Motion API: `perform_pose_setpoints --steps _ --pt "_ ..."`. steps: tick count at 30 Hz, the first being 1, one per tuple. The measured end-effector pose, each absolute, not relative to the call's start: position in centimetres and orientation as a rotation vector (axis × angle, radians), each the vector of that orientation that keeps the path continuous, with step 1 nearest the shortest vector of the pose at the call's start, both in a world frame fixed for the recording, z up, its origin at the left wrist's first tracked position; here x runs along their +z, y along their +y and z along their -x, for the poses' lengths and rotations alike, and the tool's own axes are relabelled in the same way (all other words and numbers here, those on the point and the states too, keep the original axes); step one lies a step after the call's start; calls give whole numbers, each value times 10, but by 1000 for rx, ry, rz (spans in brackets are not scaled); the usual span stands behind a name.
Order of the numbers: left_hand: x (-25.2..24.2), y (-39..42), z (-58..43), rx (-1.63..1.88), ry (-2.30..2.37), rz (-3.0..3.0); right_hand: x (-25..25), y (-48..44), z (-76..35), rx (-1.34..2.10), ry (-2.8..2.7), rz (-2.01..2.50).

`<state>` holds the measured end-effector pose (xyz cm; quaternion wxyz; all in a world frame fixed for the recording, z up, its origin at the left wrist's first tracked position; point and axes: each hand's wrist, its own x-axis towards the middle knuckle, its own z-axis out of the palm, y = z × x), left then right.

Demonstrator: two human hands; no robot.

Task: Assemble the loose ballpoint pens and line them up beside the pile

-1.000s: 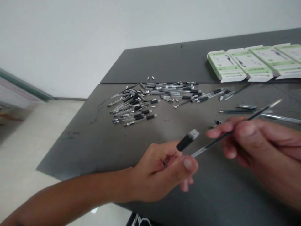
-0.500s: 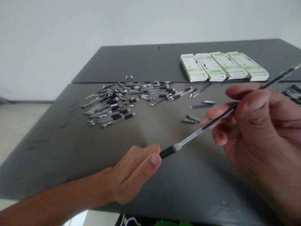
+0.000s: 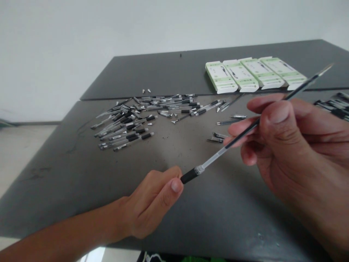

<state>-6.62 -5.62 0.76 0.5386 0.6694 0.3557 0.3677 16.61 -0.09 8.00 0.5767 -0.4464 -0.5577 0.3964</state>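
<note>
My left hand is closed round a pen barrel, with its black grip and clear open end sticking out past the thumb and forefinger. The rest of the barrel is hidden in the hand. A thin ink refill slants up to the right from that open end, its clear tail at the mouth and its pointed tip up at the right. My right hand pinches the refill about its middle between thumb and fingers. Both hands are above the dark table.
Beyond my left hand lies a spread of clear pens with black grips. Small silvery pen tips lie behind it. Loose refills and pen caps are near my right fingers. Green-and-white boxes lie farther back; black pieces at right.
My right hand has come a little nearer to my left, and slightly less of the refill's clear tail shows outside the barrel. The whole view has shifted slightly.
</note>
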Motion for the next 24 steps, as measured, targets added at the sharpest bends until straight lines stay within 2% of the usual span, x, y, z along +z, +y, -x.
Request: perform_pose_setpoints --steps 16,24 --pt "3 -51 67 956 892 -1906 83 -4 -167 865 -1345 1069" --pt "-2 -46 68 994 819 -1947 67 -10 -170 929 -1633 1020"
